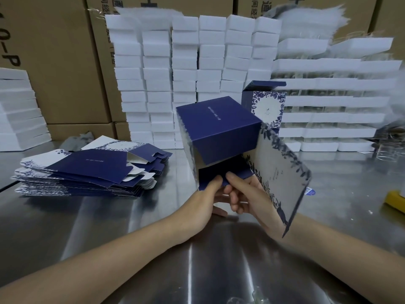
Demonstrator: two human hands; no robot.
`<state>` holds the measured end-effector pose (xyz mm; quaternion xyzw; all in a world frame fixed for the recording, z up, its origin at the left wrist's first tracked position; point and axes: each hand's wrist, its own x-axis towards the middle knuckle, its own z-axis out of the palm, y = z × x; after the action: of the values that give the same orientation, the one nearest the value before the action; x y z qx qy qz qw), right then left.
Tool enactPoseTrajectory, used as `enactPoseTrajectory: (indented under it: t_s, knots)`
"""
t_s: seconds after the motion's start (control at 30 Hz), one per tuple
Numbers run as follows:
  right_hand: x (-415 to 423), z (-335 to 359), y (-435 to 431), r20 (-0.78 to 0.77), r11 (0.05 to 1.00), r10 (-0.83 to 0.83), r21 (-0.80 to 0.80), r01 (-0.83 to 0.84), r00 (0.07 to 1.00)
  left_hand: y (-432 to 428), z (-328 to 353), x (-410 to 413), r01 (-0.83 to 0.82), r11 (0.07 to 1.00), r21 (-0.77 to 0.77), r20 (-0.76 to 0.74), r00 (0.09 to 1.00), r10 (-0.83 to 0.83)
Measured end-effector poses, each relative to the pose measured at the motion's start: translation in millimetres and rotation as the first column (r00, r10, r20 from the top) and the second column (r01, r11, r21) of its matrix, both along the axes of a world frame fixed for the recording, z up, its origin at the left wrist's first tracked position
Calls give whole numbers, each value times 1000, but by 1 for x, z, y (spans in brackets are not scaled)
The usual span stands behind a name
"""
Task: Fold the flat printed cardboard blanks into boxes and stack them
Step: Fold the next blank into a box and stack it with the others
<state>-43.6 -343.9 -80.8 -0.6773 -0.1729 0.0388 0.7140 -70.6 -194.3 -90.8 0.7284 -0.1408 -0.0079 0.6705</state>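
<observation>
A half-folded navy and white box (221, 130) is held up over the steel table (109, 227), its open bottom facing me. My left hand (208, 200) pinches a navy bottom flap with thumb and fingers. My right hand (247, 198) grips the same flap area, thumb on top, with the leaf-printed white side panel (282, 176) swung out against my wrist. A pile of flat printed blanks (87, 170) lies at the left. One folded box (266, 104) stands upright behind the held one, lid flap raised.
Stacks of white foam blocks (186, 73) form a wall along the back, with more at the far left (19, 113) and white trays at the right (328, 102). Brown cartons (54, 51) stand behind. A yellow object (394, 199) sits at the right edge.
</observation>
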Motion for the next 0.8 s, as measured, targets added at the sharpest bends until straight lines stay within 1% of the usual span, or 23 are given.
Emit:
enactPoseTrajectory:
  t_s: [0.1, 0.2, 0.33, 0.43, 0.6, 0.73, 0.8]
  knots:
    - [-2, 2, -1, 0, 999, 41, -28, -41, 999, 0, -1, 2, -7, 1000, -9, -11, 1000, 7]
    - [-3, 3, 0, 1, 998, 63, -8, -63, 998, 0, -1, 3, 1, 1000, -17, -40, 999, -1]
    - [-3, 3, 2, 15, 998, 58, -2, -58, 998, 0, -1, 5, -35, 995, -93, -85, 996, 27]
    - [-2, -2, 2, 54, 1000, 11, -3, -11, 998, 1, -1, 6, -51, 992, -116, -108, 993, 39]
    - [-2, 1, -7, 118, 993, -111, 55, 105, 987, 0, 5, 5, -89, 992, -93, -131, 988, 76]
    - [-4, 3, -9, 105, 995, -97, 31, 94, 990, -3, 5, 4, -82, 996, -45, -124, 989, 76]
    - [-5, 4, -9, 107, 995, -103, 27, 100, 989, -3, 5, 4, -98, 993, -64, -137, 987, 89]
